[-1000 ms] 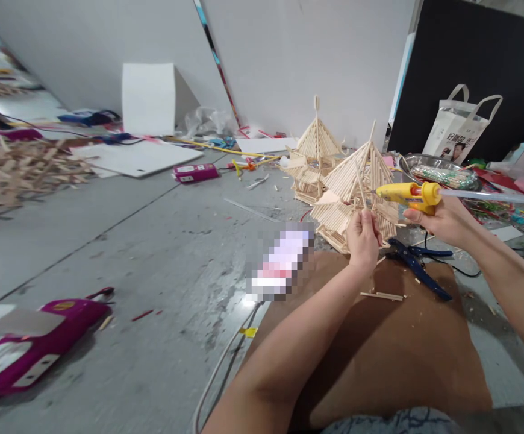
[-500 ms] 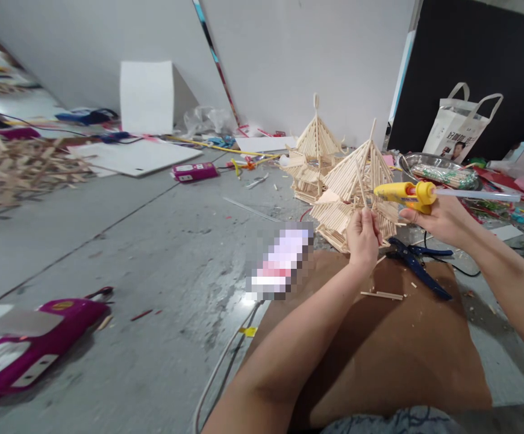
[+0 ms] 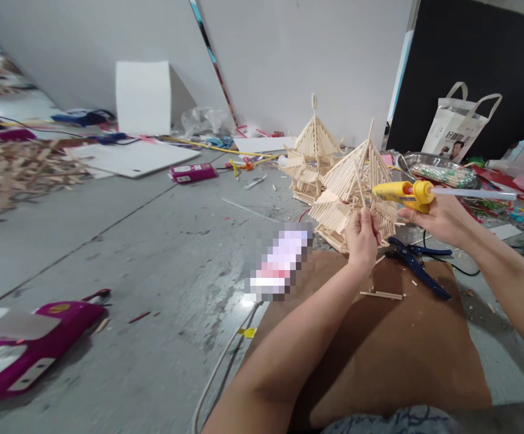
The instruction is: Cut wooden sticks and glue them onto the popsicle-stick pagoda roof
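Note:
A thin wooden stick [image 3: 359, 184] rises from the pinched thumb and finger of my left hand [image 3: 362, 236], slanting against the roof of a stick-built pavilion model [image 3: 344, 175]. Fingers of my right hand [image 3: 438, 218] are wrapped round a yellow hot glue gun [image 3: 400, 193]. Its nozzle end points left at the roof, and a long clear glue stick [image 3: 474, 192] sticks out of its back. Whether the nozzle touches the model is unclear. Behind stands a second stick pavilion [image 3: 315, 141] with a looped top. Blue-handled pliers [image 3: 418, 271] lie beneath my right hand.
Brown cardboard [image 3: 370, 361] lies before me with short cut sticks [image 3: 382, 295]. A blurred-out phone [image 3: 280, 262] and its cable [image 3: 217, 367] are to the left. Purple power strips [image 3: 49, 337] rest on the floor. A metal bowl [image 3: 440, 169] and a white bag [image 3: 456, 126] stand back right.

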A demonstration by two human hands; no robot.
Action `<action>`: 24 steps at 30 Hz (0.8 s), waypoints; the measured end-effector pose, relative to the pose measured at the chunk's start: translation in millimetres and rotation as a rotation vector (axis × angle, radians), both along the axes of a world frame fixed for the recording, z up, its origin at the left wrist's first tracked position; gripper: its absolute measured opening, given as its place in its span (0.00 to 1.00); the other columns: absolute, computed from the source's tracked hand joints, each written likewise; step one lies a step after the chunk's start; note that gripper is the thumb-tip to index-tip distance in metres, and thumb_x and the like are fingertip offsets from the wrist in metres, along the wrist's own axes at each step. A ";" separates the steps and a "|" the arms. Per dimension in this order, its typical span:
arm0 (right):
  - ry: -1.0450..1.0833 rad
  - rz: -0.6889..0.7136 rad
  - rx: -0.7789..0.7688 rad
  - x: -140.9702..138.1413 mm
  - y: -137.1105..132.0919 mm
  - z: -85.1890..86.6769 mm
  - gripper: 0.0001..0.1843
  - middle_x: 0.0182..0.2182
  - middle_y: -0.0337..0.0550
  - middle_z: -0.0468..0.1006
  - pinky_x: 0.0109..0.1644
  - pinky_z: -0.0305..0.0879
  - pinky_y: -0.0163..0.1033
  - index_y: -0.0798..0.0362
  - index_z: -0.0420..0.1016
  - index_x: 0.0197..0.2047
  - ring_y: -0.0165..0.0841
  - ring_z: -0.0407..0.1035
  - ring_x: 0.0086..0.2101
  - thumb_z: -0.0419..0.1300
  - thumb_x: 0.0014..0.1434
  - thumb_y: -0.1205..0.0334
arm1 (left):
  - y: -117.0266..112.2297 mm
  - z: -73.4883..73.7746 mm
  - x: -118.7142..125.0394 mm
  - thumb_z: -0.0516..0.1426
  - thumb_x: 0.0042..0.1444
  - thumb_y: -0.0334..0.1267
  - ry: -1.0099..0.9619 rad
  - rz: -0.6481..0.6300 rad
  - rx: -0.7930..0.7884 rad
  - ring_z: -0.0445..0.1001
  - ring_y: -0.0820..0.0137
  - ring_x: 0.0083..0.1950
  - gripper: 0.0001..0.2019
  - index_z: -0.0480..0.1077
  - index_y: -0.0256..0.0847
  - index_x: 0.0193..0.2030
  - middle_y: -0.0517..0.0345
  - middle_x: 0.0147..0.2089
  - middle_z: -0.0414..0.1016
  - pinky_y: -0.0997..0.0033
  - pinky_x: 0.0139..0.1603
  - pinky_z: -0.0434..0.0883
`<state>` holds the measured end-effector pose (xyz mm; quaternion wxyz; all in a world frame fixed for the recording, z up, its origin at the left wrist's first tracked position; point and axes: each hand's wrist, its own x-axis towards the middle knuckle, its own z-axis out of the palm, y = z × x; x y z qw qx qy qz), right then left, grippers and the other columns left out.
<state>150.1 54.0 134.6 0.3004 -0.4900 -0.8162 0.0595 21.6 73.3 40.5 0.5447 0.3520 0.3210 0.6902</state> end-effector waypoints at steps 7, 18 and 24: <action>0.015 -0.013 0.002 -2.9 -1.8 3.7 0.14 0.30 0.42 0.75 0.40 0.65 0.46 0.51 0.73 0.36 0.38 0.69 0.33 0.57 0.52 0.50 | 0.6 -0.8 0.2 0.51 0.52 0.56 -0.005 -0.001 0.017 0.53 0.83 0.11 0.20 0.57 0.40 0.25 0.71 0.16 0.54 0.81 0.10 0.51; 0.045 -0.083 0.006 2.3 3.5 12.7 0.19 0.29 0.42 0.75 0.39 0.64 0.48 0.51 0.73 0.38 0.39 0.69 0.33 0.55 0.53 0.45 | 0.0 0.1 0.4 0.52 0.52 0.55 -0.023 -0.005 0.004 0.53 0.84 0.12 0.19 0.57 0.40 0.25 0.70 0.18 0.54 0.81 0.10 0.51; -0.031 -0.081 0.039 2.0 6.9 14.1 0.17 0.28 0.42 0.74 0.39 0.64 0.46 0.51 0.74 0.36 0.40 0.70 0.34 0.55 0.54 0.47 | 1.4 -0.2 0.1 0.52 0.51 0.56 -0.034 -0.011 0.002 0.52 0.84 0.12 0.20 0.57 0.40 0.25 0.71 0.17 0.54 0.81 0.11 0.51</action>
